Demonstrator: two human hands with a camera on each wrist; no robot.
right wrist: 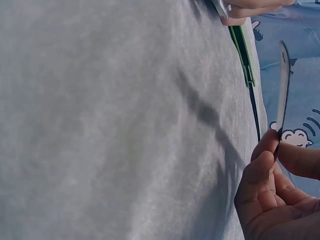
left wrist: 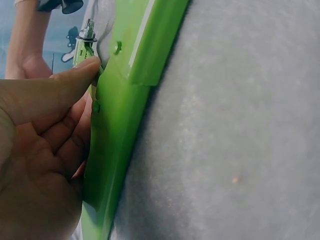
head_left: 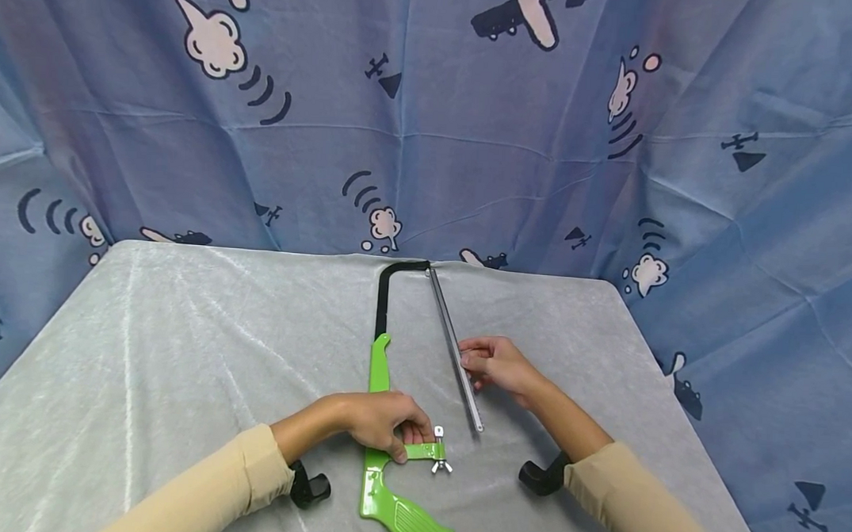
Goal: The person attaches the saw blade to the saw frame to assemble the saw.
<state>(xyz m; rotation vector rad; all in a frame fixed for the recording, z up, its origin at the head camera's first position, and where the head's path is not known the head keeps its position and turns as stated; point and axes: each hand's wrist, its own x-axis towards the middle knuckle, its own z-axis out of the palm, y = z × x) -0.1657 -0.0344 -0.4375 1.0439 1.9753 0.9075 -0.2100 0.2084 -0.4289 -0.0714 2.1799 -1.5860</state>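
Observation:
A hacksaw frame [head_left: 379, 367] with a green handle [head_left: 415, 523] and a black front bow lies on the table. My left hand [head_left: 383, 421] grips its green lower arm, thumb and fingers around it; in the left wrist view the thumb presses beside the wing nut [left wrist: 87, 31]. A blade pin holder [head_left: 438, 435] stands at the arm's end. My right hand [head_left: 500, 367] pinches a thin grey saw blade [head_left: 454, 343] between thumb and fingers. The blade's far end meets the tip of the black bow; its near end, with a small hole, sits apart from the pin holder.
The grey cloth-covered table [head_left: 201, 351] runs back to a blue patterned curtain [head_left: 459, 164]. Black wrist-worn mounts [head_left: 541, 477] show at both sleeves. In the right wrist view the blade's shadow [right wrist: 205, 112] falls on the cloth.

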